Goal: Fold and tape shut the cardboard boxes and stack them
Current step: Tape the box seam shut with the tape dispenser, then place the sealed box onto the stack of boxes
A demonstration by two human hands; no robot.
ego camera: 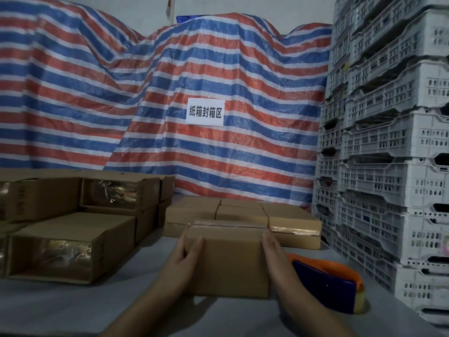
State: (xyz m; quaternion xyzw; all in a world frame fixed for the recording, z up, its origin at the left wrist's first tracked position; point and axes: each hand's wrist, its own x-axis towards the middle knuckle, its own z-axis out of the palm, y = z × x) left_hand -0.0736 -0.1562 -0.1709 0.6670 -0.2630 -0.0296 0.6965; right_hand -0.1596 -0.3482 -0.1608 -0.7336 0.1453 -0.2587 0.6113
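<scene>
Grey table [73, 310] carried a taped box [228, 259], clasped between left hand [188, 251] and flat right hand [273, 249], seemingly for stacking.

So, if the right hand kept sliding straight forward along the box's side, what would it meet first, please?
Probably the taped box in the far group: the right hand points along the held box toward it. Depth is hard to judge, so it might pass just left of it.
</scene>
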